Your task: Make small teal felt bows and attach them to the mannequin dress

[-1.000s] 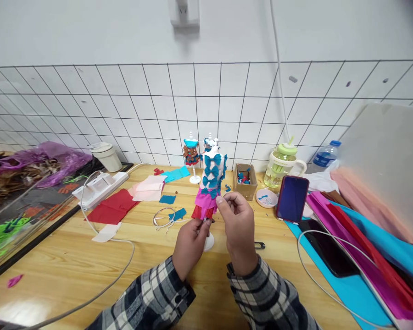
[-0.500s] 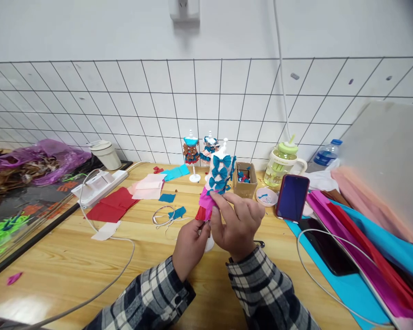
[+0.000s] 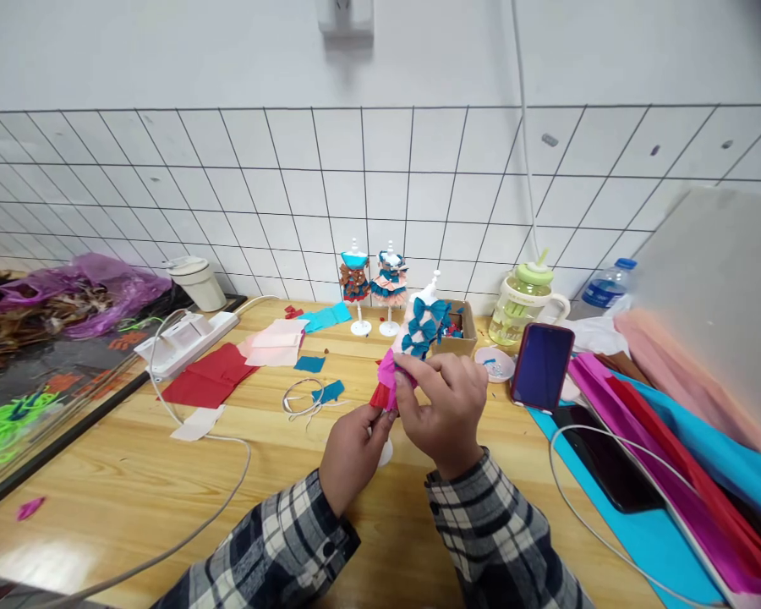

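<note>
A miniature dress form [image 3: 424,326] leans to the right in front of me. It wears a pale bodice with teal bows [image 3: 422,330], a magenta layer [image 3: 388,372] and a red pleated skirt edge [image 3: 379,396]. My left hand [image 3: 353,452] is closed at the red hem, thumb and fingers gripping the form's lower part; the stem there is hidden. The thumb and index finger of my right hand [image 3: 444,406] pinch the magenta layer at its right side. Part of the form's white round base [image 3: 385,452] shows between my hands.
Two dressed miniature forms [image 3: 355,279] stand by the tiled wall. A cardboard box [image 3: 457,338], a small dish [image 3: 495,365], a propped phone [image 3: 542,365] and a green-lidded bottle [image 3: 525,304] stand right. Red sheet [image 3: 209,376], teal scraps [image 3: 309,364] and a cable [image 3: 228,495] lie left.
The dress form has tipped further right, its top lower now, uncovering the second form behind. My right hand still pinches the magenta layer. The view has shifted slightly.
</note>
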The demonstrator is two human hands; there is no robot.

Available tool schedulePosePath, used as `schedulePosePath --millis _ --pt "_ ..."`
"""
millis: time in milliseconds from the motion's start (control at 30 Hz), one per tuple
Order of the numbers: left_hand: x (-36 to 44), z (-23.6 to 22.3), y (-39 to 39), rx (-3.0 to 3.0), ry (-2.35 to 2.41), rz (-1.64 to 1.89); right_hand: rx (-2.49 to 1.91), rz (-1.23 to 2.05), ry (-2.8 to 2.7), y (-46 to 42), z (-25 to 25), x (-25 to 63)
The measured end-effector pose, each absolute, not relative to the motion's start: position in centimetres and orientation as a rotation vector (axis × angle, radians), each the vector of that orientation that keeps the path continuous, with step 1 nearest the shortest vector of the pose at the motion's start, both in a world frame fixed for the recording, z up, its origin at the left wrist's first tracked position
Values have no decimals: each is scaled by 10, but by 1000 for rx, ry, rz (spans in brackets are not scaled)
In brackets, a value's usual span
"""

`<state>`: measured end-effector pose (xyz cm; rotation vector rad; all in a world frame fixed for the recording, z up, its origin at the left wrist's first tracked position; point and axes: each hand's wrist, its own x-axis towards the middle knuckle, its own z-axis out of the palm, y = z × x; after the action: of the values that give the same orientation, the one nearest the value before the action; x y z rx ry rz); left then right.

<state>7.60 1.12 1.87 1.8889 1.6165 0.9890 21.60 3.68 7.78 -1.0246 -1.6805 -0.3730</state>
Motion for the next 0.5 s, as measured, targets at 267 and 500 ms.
schedulePosePath --millis 267,500 --pt "74 19 10 1861 1600 987 -1001 -313 -1695 34 80 215" --pt "73 24 9 1754 1596 1033 -967 -335 -1561 33 79 222"
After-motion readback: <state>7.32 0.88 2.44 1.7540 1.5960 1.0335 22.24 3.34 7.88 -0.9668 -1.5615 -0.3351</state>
